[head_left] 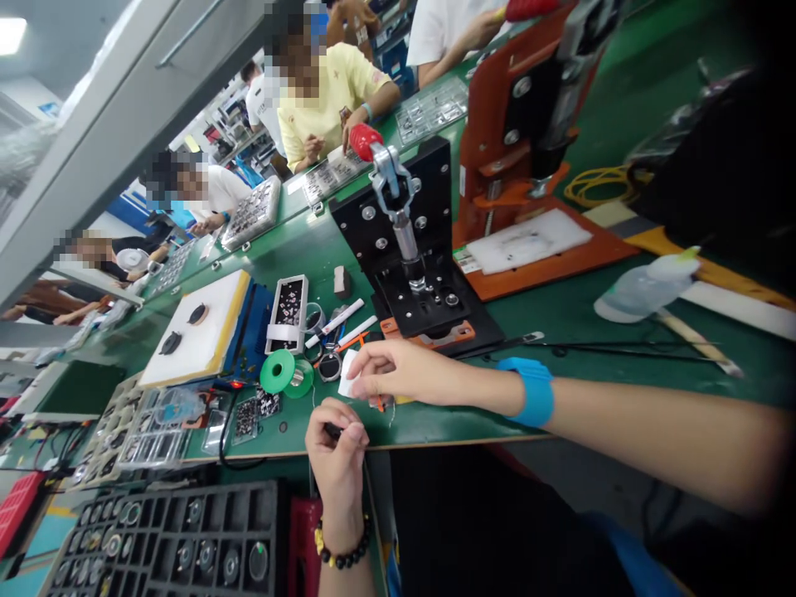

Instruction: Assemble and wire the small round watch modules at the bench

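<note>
My left hand (339,444), with a beaded bracelet on its wrist, is closed at the table's front edge; a bit of something dark shows among its curled fingers, too hidden to name. Just above it, my right hand (389,371) wears a blue wristband. Its thumb and fingers are pinched at a small white sheet (347,376), paper or cloth, I cannot tell which. Close by lie a green spool of wire (278,371), a round dark ring (329,366), white pens (336,322) and an orange tool (348,347).
A black toggle press (404,240) with a red handle stands behind my right hand, an orange press (516,149) beyond it. Left are a white-topped blue box (199,319), a parts box (289,311) and a black compartment tray (167,531). A bottle (643,290) lies right. Co-workers sit opposite.
</note>
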Available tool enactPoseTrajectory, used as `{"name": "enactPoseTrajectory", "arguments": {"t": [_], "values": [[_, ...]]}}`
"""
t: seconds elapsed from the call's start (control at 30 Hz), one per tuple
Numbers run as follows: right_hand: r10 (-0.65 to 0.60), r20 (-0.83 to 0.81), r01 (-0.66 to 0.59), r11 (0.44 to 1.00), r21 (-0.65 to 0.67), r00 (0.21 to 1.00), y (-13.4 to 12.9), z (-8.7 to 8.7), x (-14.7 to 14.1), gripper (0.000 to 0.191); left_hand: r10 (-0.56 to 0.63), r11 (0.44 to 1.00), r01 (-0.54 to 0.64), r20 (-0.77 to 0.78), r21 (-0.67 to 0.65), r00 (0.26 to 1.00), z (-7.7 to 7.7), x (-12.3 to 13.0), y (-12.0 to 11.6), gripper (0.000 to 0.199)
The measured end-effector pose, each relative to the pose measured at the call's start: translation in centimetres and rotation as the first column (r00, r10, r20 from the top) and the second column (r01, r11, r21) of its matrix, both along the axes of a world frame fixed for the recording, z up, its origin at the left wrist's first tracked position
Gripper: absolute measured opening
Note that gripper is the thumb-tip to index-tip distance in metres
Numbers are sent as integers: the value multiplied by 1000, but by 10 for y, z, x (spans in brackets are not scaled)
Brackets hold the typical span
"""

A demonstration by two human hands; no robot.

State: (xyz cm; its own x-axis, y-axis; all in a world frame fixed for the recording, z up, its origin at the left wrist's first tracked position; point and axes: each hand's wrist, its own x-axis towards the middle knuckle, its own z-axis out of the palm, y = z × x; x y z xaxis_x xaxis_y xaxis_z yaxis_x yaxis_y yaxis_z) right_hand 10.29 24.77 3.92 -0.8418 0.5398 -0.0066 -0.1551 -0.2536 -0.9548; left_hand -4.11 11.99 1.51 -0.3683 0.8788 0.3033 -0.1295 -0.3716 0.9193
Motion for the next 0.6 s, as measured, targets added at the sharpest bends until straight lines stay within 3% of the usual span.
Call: {"name": "enactPoseTrajectory", "arguments": {"t": [0.37,0.6], "values": [[38,20,-38,999,-10,999,0,2,0,60,140,985,-133,55,-112,989,2,2,1,18],[39,18,-39,999,36,999,-1,3,2,59,145,980,-136,53,-145,988,3,3,2,18]]}}
